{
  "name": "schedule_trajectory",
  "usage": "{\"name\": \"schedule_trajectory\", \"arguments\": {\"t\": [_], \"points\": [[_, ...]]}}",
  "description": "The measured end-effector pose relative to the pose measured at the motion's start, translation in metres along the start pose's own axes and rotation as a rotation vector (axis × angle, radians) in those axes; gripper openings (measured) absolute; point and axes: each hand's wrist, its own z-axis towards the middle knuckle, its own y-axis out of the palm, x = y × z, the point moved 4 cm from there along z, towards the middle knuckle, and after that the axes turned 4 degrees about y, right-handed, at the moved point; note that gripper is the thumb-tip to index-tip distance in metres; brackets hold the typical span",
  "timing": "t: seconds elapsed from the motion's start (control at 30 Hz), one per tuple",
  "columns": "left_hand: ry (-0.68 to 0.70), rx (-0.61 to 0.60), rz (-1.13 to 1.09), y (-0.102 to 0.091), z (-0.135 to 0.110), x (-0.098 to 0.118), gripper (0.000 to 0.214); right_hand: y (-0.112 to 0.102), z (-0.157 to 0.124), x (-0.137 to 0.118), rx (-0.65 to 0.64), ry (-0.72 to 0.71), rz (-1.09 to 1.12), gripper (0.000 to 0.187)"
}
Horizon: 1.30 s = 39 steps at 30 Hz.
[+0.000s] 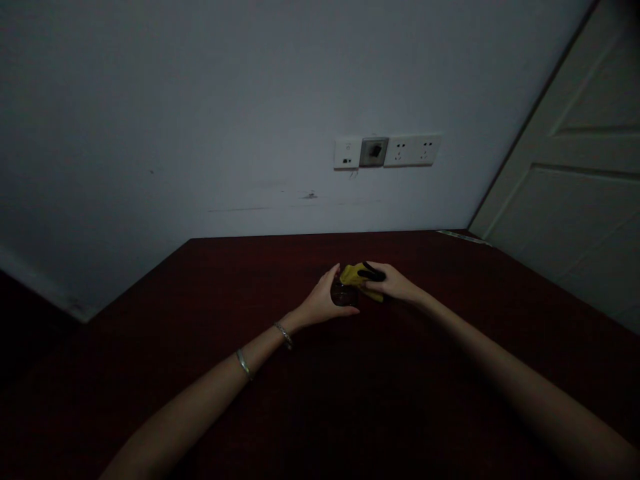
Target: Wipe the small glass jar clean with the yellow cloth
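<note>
My left hand (324, 299) is curved around the side of a small dark, see-through round vessel (344, 293), which looks like a glass jar or cup. Its exact kind is too dim to make out. In my right hand (393, 283) is a bunched yellow cloth (353, 274) with a black part showing near the fingers. The cloth lies against the top and right side of the vessel and covers some of it. Two bracelets (284, 335) circle my left wrist and forearm.
Both arms reach over a dark red tabletop (240, 280). Behind it is a pale wall with a row of sockets (411, 151) and a square switch plate (373, 153). A panelled door (575, 180) stands at the right, by a thin strip (464, 237) on the table's far edge.
</note>
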Motion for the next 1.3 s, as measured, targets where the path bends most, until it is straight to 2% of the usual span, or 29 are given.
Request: {"name": "schedule_trajectory", "arguments": {"t": [0.13, 0.3, 0.37, 0.77, 1.03, 1.3], "points": [[-0.020, 0.009, -0.064, -0.001, -0.004, 0.001, 0.116, 0.004, 0.004, -0.006, -0.053, -0.036, -0.082, 0.035], [-0.030, -0.061, -0.010, -0.001, -0.006, -0.004, 0.116, 0.006, 0.006, -0.017, -0.145, -0.233, -0.254, 0.029], [-0.032, -0.075, 0.015, -0.001, -0.005, -0.007, 0.113, 0.007, 0.005, -0.018, -0.179, -0.269, -0.318, 0.029], [-0.026, -0.092, 0.079, -0.001, -0.005, -0.010, 0.105, 0.002, 0.002, -0.005, -0.229, -0.250, -0.360, 0.028], [-0.043, -0.106, 0.097, -0.002, -0.007, -0.006, 0.104, -0.001, 0.004, -0.010, -0.243, -0.173, -0.373, 0.025], [-0.038, -0.110, 0.085, -0.003, -0.010, -0.004, 0.103, -0.008, -0.010, -0.005, -0.121, -0.022, -0.308, 0.025]]}}
